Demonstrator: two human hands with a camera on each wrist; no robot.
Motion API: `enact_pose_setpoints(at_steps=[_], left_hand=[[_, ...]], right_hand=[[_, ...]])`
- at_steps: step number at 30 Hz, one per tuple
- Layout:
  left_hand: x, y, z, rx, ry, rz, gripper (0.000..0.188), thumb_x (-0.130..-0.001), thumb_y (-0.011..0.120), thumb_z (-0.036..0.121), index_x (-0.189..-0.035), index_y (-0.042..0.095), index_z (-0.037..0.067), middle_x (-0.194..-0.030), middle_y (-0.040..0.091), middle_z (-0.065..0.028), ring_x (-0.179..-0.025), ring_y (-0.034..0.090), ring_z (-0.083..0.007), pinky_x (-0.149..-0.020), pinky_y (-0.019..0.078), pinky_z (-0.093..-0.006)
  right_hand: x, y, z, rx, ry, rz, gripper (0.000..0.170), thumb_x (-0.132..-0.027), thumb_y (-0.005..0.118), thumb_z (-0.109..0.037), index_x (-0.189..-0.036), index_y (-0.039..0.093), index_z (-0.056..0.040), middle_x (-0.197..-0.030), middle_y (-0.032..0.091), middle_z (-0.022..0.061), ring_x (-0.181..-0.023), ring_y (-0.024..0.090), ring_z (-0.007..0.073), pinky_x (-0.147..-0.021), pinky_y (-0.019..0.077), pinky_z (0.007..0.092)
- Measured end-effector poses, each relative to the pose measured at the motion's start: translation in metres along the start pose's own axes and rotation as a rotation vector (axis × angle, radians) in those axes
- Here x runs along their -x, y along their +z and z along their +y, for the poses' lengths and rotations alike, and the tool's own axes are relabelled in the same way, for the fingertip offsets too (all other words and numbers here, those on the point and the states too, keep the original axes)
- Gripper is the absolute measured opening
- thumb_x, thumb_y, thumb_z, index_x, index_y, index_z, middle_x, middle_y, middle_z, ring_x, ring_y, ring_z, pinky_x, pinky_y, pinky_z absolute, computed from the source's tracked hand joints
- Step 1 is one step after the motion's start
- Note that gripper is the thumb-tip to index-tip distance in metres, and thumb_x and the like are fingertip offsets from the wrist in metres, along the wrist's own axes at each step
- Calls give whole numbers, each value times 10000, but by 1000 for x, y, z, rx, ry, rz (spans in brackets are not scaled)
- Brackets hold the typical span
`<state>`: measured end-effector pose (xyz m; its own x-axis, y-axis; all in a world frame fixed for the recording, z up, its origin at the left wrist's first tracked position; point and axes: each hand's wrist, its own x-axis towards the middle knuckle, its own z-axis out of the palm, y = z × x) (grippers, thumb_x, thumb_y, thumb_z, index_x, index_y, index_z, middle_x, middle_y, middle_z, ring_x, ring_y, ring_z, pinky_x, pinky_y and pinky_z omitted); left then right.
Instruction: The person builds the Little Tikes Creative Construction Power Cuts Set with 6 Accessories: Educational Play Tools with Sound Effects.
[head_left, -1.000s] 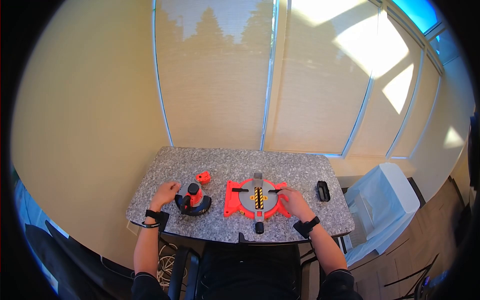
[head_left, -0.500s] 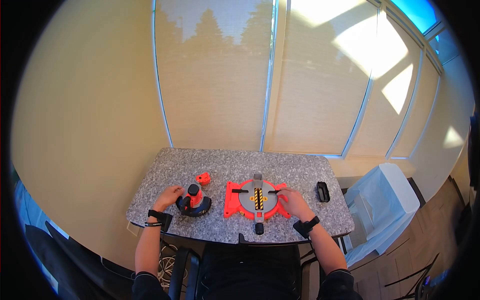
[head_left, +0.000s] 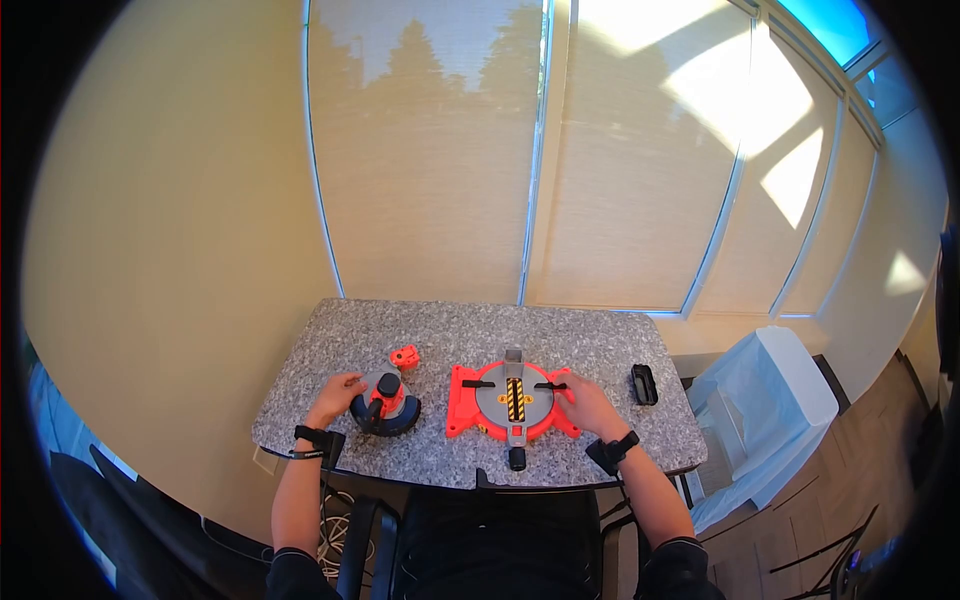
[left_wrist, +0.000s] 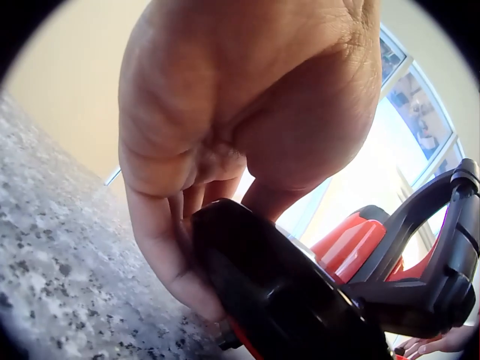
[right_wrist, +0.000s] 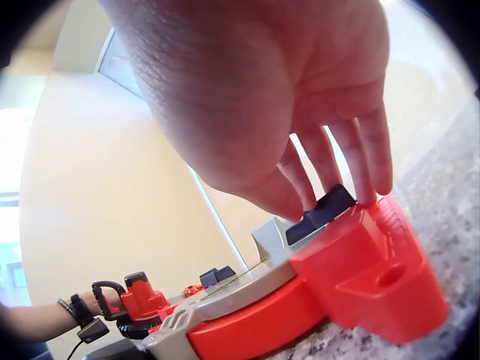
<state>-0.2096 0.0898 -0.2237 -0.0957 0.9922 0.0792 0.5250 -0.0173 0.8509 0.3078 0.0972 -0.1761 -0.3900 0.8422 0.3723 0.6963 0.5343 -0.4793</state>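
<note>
A red and black toy saw head (head_left: 388, 402) with a grey disc and looped handle sits at the table's left side. Fingers and thumb of my left hand (head_left: 338, 395) grip the rim of its black blade guard (left_wrist: 277, 292), as the left wrist view shows. Right of it lies the red saw base (head_left: 464, 408), with a round grey turntable (head_left: 490, 400) and a striped yellow-black slot. My right hand (head_left: 590, 402) is at the base's right end. There its thumb and fingers straddle a black fence piece (right_wrist: 321, 214), with some fingertips touching the red block behind.
A small red battery-like block (head_left: 404, 357) lies behind the saw head. Toward the table's right edge sits a black tray-shaped part (head_left: 645, 384). The speckled grey table (head_left: 480, 325) stands before shaded windows. A bin with a pale blue liner (head_left: 775, 400) stands at right.
My left hand has shifted slightly right and toward me. The saw head has turned a little, its handle now pointing more toward me. The right hand and base stay nearly still.
</note>
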Motion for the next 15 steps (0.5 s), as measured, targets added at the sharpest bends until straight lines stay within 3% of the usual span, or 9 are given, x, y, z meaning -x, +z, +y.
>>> enact_pose_setpoints(at_steps=[5, 8, 15], left_hand=[[4, -6, 13, 37, 24, 17, 419, -934, 697, 223, -1225, 639, -72, -1032, 716, -120, -925, 642, -167, -821, 507, -318], [7, -6, 26, 62, 92, 72, 408, -927, 702, 230, -1208, 655, -63, -985, 724, -117, -890, 646, -163, -805, 510, -315], [40, -1, 119, -71, 218, 59, 363, -908, 712, 239, -1170, 695, -12, -850, 725, -97, -743, 636, -143, -705, 518, -305]], right_hand=[[-10, -8, -13, -6, 35, 36, 343, -878, 672, -139, -1201, 601, -44, -1181, 657, 197, -1093, 624, 409, -943, 515, 469], [-15, -15, -31, 16, 26, 33, 372, -883, 681, -158, -1230, 595, -54, -1239, 634, 185, -1116, 617, 398, -963, 509, 465], [-38, -12, -68, 74, -222, 109, 457, -866, 692, -158, -1302, 577, -81, -1322, 592, 137, -1207, 571, 350, -1024, 485, 426]])
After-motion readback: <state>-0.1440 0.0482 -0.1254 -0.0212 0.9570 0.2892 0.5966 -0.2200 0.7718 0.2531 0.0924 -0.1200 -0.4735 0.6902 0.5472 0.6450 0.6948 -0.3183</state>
